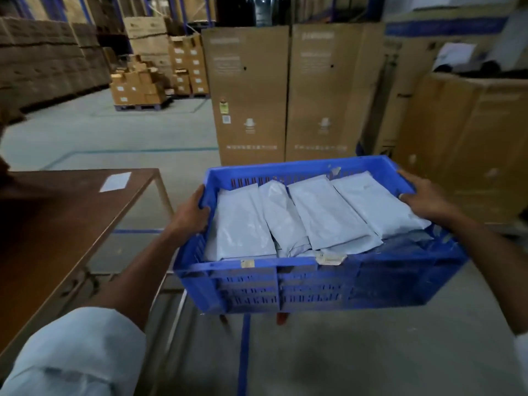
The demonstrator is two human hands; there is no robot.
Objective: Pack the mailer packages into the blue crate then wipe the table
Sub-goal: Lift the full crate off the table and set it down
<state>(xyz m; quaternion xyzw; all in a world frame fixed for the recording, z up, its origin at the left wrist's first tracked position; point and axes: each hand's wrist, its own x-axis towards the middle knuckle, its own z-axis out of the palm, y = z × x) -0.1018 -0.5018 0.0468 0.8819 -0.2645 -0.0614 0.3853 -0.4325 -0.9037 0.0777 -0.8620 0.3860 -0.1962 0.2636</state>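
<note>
The blue crate (300,284) is held up in the air to the right of the brown table (57,224). Several grey-white mailer packages (323,218) lie side by side inside it, filling it close to the rim. My left hand (191,212) grips the crate's left rim, fingers curled over the edge. My right hand (425,198) grips the right rim, with its fingers resting partly on the rightmost mailer. A white paper sheet (115,181) lies on the table's far part.
Tall cardboard boxes (285,95) stand right behind the crate, and more large cartons (471,132) to the right. Stacked boxes on pallets (140,84) and racks fill the back left. Grey floor with blue lines (244,352) lies below the crate.
</note>
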